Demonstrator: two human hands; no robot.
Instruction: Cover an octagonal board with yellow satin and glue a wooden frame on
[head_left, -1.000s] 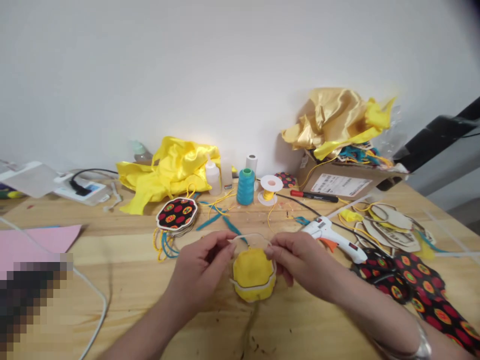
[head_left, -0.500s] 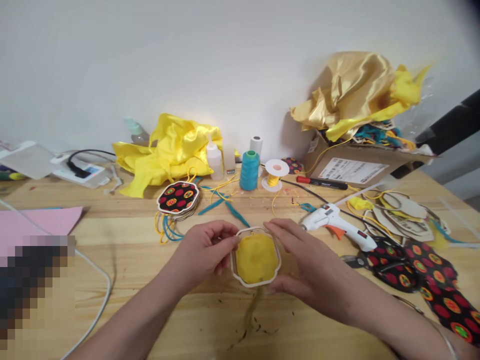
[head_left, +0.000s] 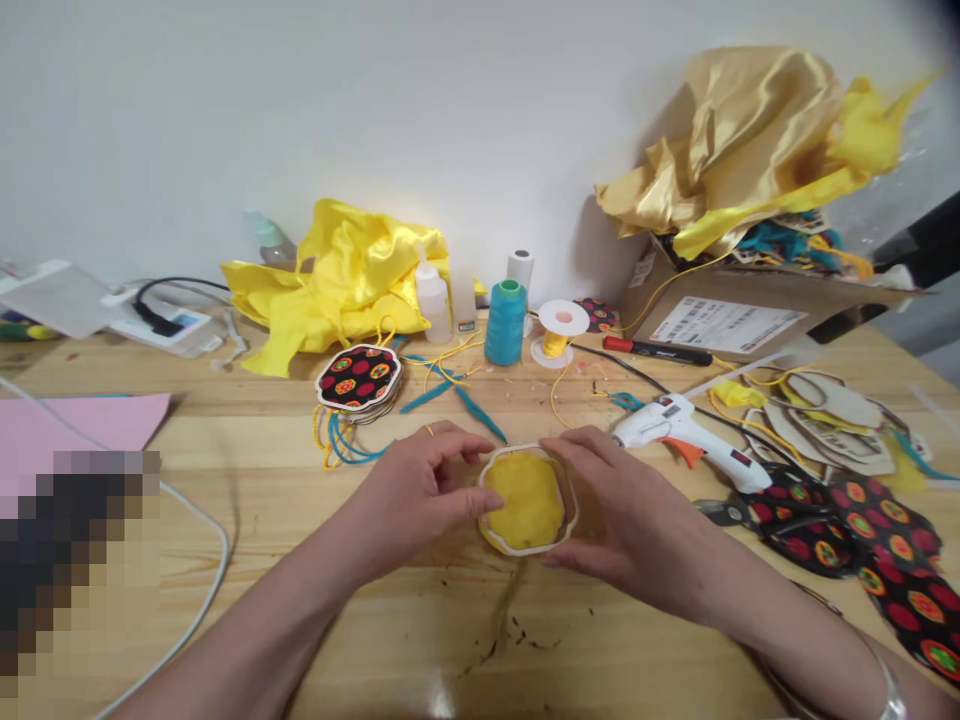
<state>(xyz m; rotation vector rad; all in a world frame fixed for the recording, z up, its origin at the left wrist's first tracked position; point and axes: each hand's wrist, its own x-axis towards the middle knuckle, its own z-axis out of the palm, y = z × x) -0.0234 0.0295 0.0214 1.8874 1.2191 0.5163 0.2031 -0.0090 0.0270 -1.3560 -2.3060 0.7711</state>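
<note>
A small yellow fabric-covered piece with a white scalloped rim (head_left: 525,499) lies on the wooden table (head_left: 420,640), held between both hands. My left hand (head_left: 416,490) grips its left edge with thumb and fingers closed on the rim. My right hand (head_left: 630,520) cups its right edge, fingers curled round the rim. A white glue gun (head_left: 694,453) lies just right of my right hand. A stack of black patterned pieces (head_left: 358,378) sits beyond my left hand, with teal and yellow cords beside it.
Yellow satin cloth (head_left: 341,285), glue bottles (head_left: 433,298), a teal thread cone (head_left: 504,322) and a yellow cord spool (head_left: 559,335) line the back. A cardboard box (head_left: 739,310) with gold cloth stands back right. Patterned fabric and scissors lie right, pink paper (head_left: 67,435) and a white cable left.
The yellow piece was held tilted up with a loose rim above it; it now lies flat on the table inside the rim, with both hands pressed at its sides.
</note>
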